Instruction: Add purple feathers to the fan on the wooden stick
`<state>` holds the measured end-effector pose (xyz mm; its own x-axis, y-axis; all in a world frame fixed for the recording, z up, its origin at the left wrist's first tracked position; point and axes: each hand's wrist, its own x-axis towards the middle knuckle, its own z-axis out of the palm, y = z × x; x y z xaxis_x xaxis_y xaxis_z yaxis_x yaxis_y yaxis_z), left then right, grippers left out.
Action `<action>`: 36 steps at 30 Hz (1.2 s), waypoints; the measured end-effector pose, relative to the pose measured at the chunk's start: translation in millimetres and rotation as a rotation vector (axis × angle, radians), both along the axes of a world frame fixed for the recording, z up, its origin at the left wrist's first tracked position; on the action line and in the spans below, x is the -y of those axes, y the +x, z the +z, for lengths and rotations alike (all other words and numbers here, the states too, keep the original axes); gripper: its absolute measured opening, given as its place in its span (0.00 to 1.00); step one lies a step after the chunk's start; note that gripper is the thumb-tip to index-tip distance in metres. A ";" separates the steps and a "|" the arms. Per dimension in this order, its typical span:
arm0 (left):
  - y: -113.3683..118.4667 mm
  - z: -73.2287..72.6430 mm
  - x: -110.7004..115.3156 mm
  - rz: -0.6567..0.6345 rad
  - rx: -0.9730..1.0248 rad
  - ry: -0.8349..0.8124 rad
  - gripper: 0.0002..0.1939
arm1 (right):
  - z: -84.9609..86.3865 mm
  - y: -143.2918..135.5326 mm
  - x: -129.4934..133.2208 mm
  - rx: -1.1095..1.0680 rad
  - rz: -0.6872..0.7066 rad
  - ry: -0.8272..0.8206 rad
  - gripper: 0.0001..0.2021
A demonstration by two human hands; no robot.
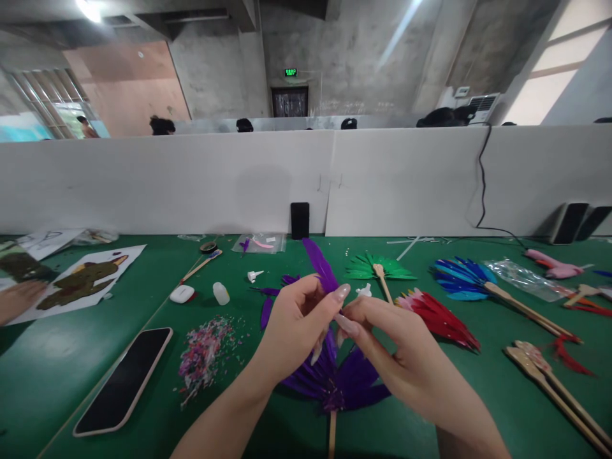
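A purple feather (321, 262) points up from between my hands, its lower end hidden by the fingers. My left hand (299, 322) pinches it between thumb and fingers. Close beside it, my right hand (394, 344) is closed, its thumb and fingertips meeting at the feather's lower end. Just below both hands lies a fan of purple feathers (363, 382) fixed to a wooden stick (332, 433). More loose purple feathers (266, 306) lie behind my left hand. A small white bottle (220, 294) stands to the left.
A phone (125, 382) and a heap of coloured scraps (205, 354) lie left. Feather fans in green (380, 266), red (442, 319) and blue (461, 278) lie right, near wooden sticks (549, 389) and a pink glue gun (554, 263). A co-worker's hand (21, 299) rests at far left.
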<state>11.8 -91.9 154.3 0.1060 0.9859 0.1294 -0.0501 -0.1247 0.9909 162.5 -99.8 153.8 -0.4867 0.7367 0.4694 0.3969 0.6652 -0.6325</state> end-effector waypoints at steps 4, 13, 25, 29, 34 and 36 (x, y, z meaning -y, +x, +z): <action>-2.3 -8.2 -2.7 -0.073 0.056 -0.015 0.19 | -2.0 0.3 -0.9 0.060 0.002 0.173 0.10; 3.5 -14.8 -0.1 -0.071 0.207 -0.033 0.17 | -5.8 -4.4 -4.6 -0.139 0.052 0.213 0.10; 7.7 -13.9 7.1 0.007 0.300 0.045 0.16 | 2.0 5.2 -4.1 -0.303 -0.031 0.064 0.08; 7.1 -10.1 4.7 -0.046 0.347 0.018 0.14 | 2.4 3.3 -3.6 -0.347 -0.035 -0.027 0.08; 6.7 -7.0 2.1 -0.104 0.437 -0.002 0.12 | 0.1 2.4 -4.6 -0.409 -0.057 -0.054 0.07; 5.8 -5.7 1.9 -0.121 0.468 -0.023 0.12 | 0.4 1.9 -5.0 -0.402 -0.066 -0.056 0.06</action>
